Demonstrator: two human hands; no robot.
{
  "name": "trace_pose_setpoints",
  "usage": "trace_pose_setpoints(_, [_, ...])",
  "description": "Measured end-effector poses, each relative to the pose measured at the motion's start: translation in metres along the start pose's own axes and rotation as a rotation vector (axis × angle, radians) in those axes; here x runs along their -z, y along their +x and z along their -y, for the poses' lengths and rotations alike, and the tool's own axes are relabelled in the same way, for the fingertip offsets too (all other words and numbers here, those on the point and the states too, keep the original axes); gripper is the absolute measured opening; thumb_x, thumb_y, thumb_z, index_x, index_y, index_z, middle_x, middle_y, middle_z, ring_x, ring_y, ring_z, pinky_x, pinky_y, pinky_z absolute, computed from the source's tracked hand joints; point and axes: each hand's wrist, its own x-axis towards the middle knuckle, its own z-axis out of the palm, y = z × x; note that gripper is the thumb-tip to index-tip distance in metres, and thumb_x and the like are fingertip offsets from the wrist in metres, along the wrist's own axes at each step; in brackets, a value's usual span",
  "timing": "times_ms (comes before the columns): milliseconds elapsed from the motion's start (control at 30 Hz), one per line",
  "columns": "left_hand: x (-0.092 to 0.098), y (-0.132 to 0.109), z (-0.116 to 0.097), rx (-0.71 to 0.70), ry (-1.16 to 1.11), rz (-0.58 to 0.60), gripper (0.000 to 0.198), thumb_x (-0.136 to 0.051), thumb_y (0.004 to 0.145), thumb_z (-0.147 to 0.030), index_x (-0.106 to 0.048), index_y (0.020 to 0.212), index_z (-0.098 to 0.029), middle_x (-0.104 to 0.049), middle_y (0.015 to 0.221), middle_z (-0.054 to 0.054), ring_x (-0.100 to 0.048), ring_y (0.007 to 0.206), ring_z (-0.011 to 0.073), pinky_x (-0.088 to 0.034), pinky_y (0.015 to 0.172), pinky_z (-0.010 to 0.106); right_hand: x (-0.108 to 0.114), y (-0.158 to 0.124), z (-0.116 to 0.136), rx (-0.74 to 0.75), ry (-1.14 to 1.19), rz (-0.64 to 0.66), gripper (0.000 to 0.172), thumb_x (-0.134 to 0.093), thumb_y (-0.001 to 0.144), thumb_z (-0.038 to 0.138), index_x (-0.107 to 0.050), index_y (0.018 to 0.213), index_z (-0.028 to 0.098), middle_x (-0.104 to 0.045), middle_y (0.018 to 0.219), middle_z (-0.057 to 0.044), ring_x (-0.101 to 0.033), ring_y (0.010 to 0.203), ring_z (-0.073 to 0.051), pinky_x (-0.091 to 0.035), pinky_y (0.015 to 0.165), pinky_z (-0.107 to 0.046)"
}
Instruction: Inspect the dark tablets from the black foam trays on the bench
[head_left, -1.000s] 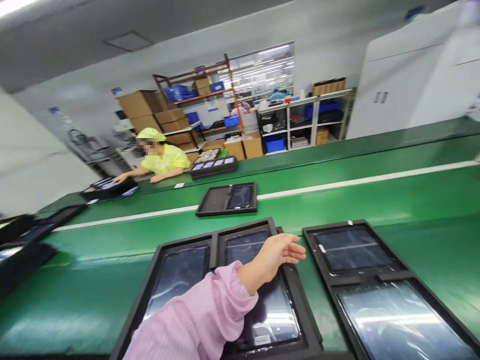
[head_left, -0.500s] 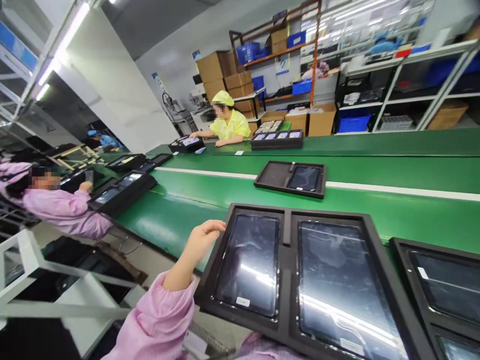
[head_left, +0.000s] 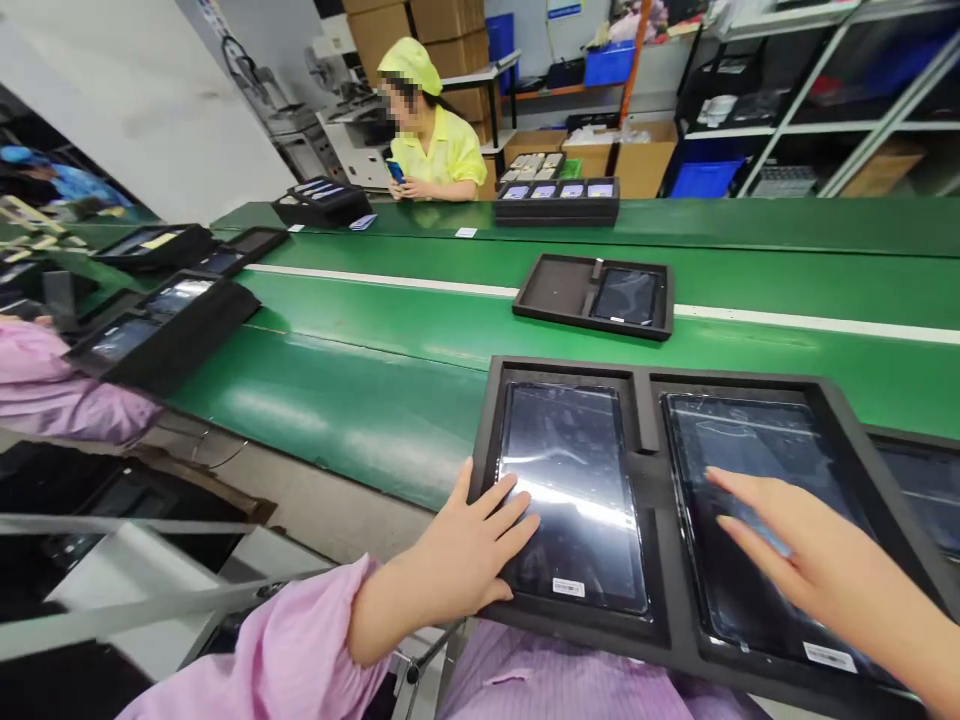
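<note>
A black foam tray [head_left: 645, 420] lies on the near edge of the green belt and holds two dark glass screens. My left hand [head_left: 465, 550] lies flat and open on the left screen [head_left: 574, 480], its fingers spread over the lower left corner. My right hand [head_left: 817, 560] hovers open over the right screen [head_left: 742, 510], fingers stretched toward the middle of the glass. Each screen carries a small white label near its bottom edge.
Another black tray [head_left: 592, 295] with one screen sits farther out on the green belt [head_left: 375, 340]. More trays [head_left: 161, 325] lie at the left by a co-worker's pink sleeve [head_left: 52, 385]. A person in yellow [head_left: 431, 140] sits across the belt. Shelves with boxes stand behind.
The view has swung down and left. My left hand moved from the tray's left edge onto the left screen. My right hand has come into view over the right screen.
</note>
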Motion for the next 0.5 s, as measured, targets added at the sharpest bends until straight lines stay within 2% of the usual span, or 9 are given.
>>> trace_pose_setpoints(67, [-0.005, 0.0, 0.004, -0.044, 0.091, -0.134, 0.046, -0.053, 0.084, -0.041, -0.047, 0.123, -0.018, -0.053, 0.13, 0.01, -0.035, 0.128, 0.0313, -0.002, 0.106, 0.063, -0.008, 0.014, 0.007, 0.016, 0.005, 0.028, 0.033, -0.034, 0.094, 0.037, -0.048, 0.118, 0.02, -0.067, 0.106, -0.01, -0.065, 0.093, -0.025, -0.056, 0.077, -0.041])
trace_pose_setpoints(133, [-0.008, -0.001, 0.008, -0.062, 0.17, -0.229, 0.028, -0.052, 0.085, -0.034, -0.055, 0.11, -0.02, -0.061, 0.117, 0.006, -0.043, 0.122, 0.0281, 0.003, 0.107, 0.057, -0.013, 0.02, 0.008, -0.042, 0.031, 0.04, 0.032, -0.034, 0.093, 0.033, -0.049, 0.118, 0.019, -0.066, 0.107, -0.01, -0.064, 0.096, -0.024, -0.055, 0.08, -0.041])
trace_pose_setpoints(200, [-0.01, 0.001, 0.013, -0.098, 0.21, -0.244, 0.023, -0.057, 0.081, -0.038, -0.058, 0.096, -0.021, -0.064, 0.105, 0.003, -0.047, 0.115, 0.027, 0.0, 0.108, 0.052, -0.015, 0.021, 0.004, -0.119, 0.071, 0.028, 0.031, -0.034, 0.093, 0.032, -0.05, 0.117, 0.019, -0.067, 0.105, -0.01, -0.064, 0.095, -0.023, -0.055, 0.081, -0.04])
trace_pose_setpoints(300, [-0.01, 0.006, 0.019, -0.182, 0.235, -0.252, 0.027, -0.063, 0.074, -0.047, -0.059, 0.082, -0.021, -0.065, 0.092, 0.001, -0.052, 0.102, 0.0242, -0.01, 0.107, 0.045, -0.016, 0.019, -0.001, -0.21, 0.149, -0.012, 0.031, -0.036, 0.092, 0.031, -0.051, 0.116, 0.019, -0.068, 0.1, -0.008, -0.066, 0.09, -0.02, -0.056, 0.078, -0.036])
trace_pose_setpoints(433, [-0.01, 0.012, 0.02, -0.282, 0.269, -0.296, 0.007, -0.058, 0.079, -0.026, -0.059, 0.076, -0.02, -0.065, 0.083, 0.0, -0.053, 0.09, 0.0201, -0.015, 0.106, 0.041, -0.017, 0.02, -0.003, -0.264, 0.213, -0.06, 0.029, -0.037, 0.091, 0.028, -0.052, 0.115, 0.02, -0.069, 0.097, -0.007, -0.066, 0.086, -0.018, -0.056, 0.076, -0.034])
trace_pose_setpoints(500, [-0.008, 0.014, 0.021, -0.313, 0.243, -0.308, 0.012, -0.049, 0.081, -0.019, -0.06, 0.076, -0.02, -0.065, 0.08, 0.0, -0.054, 0.087, 0.0195, -0.016, 0.106, 0.041, -0.017, 0.023, -0.002, -0.272, 0.223, -0.071, 0.028, -0.038, 0.091, 0.026, -0.053, 0.114, 0.021, -0.069, 0.095, -0.007, -0.066, 0.084, -0.018, -0.056, 0.075, -0.034])
